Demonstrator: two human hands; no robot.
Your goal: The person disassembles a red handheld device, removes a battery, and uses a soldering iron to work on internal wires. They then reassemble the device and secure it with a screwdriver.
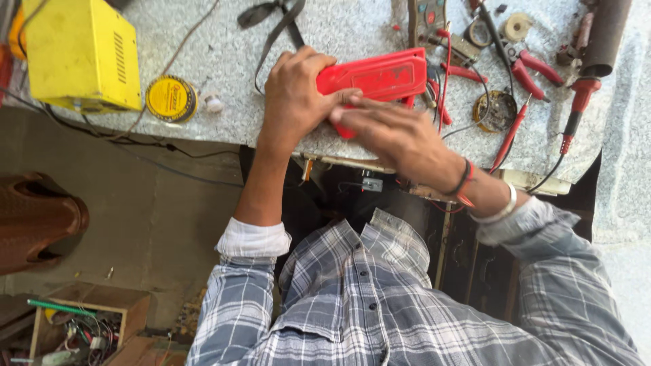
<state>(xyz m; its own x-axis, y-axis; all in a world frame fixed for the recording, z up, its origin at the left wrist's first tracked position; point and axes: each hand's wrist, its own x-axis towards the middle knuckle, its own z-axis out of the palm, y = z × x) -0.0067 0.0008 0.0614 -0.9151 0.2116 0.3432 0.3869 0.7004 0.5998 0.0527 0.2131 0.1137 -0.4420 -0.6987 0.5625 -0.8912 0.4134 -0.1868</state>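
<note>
At the far left of my grey speckled bench (pixel 352 27) sits a yellow metal box (pixel 80 54) with vent slits, its top cut off by the frame. Just beside it lies a round yellow tin (pixel 171 98), with dark wires trailing off the bench edge below. Under that is bare floor, a brown rounded object (pixel 37 220) I cannot identify, and a wooden crate (pixel 88 318) of tangled wires at the bottom corner.

My left hand (pixel 293 102) curls over the near-left end of the red plastic case (pixel 376 81), fingers wrapped down on it, gripping. The case lies flat near the bench's front edge. My right hand (pixel 390 132) lies across its lower edge, fingers fairly straight and close together, pressing against the case; whether they hold anything small beneath I cannot tell. A black strap (pixel 274 20) lies behind the hands.

Further right are red-handled pliers (pixel 532 71), red test probes (pixel 576 112) with black leads, a tape roll (pixel 517 27) and small clutter too jumbled to make out. A dark cylinder (pixel 605 34) runs out of the top right corner.
</note>
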